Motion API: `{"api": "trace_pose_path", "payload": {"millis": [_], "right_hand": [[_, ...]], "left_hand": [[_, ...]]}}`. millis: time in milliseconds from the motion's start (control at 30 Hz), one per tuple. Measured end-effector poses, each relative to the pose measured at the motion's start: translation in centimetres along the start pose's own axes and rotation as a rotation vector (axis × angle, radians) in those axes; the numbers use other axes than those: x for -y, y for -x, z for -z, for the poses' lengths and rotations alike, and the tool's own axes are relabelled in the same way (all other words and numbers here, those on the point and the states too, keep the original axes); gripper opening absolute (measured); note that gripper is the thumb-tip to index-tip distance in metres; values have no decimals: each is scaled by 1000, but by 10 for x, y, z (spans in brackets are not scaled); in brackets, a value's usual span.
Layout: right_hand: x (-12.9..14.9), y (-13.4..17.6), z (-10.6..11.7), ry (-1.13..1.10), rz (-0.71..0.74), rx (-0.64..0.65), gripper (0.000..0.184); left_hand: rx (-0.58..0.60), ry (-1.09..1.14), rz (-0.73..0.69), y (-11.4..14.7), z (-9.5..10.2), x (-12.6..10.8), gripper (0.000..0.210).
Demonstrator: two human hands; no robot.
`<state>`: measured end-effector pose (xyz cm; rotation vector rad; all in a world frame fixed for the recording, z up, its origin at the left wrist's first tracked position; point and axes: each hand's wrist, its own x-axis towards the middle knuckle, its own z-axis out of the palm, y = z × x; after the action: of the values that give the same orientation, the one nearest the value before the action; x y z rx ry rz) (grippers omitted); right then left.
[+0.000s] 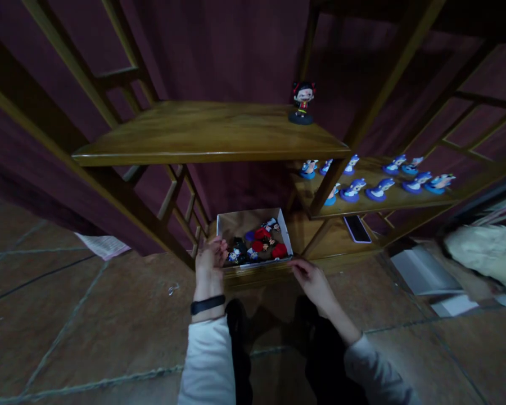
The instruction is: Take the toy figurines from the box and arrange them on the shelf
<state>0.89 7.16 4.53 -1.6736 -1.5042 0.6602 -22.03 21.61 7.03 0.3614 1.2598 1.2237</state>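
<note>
A shallow cardboard box [285,235] with pale rims stands on the lowest shelf. Small figurines [259,242] in red, black, white and blue lie jumbled inside it. At the box's left front corner is my left hand [211,256], palm turned inward and fingers loosely curled but apart, with nothing visible in them. It hides that corner. My right hand [311,278] is at the right front corner, its thumb and fingers closed at the box's edge. A dark band [207,304] circles my left wrist.
One black-haired figurine [302,103] stands on the upper wooden shelf [202,132]. Several blue-and-white figurines [379,189] occupy the right shelf, above a phone [357,229]. Wooden posts [331,183] divide the shelving. A grey box [424,271] and pale cloth [484,253] lie right; a paper [103,244] left.
</note>
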Motion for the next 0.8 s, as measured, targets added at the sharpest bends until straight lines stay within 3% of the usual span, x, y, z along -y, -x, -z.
{"api": "trace_pose_path", "payload": {"millis": [133,300,433,600,800], "right_hand": [[5,-48,-13,62,58,8,24],[-19,-87,-27,133,27,-1,22],[-34,-103,-34,121,-28,-10,19],[-23,-118,-56,140,-2,79,20],[-11,-126,-96,454,24,277,22]], "left_hand": [[19,45,-37,-11,10,-10,14],[3,70,-36,-16,2,-18,13],[24,79,-7,-19,-2,-12,13],[-2,112,-42,-26,1,-13,14],[51,74,-123,-23,-2,-12,12]]}}
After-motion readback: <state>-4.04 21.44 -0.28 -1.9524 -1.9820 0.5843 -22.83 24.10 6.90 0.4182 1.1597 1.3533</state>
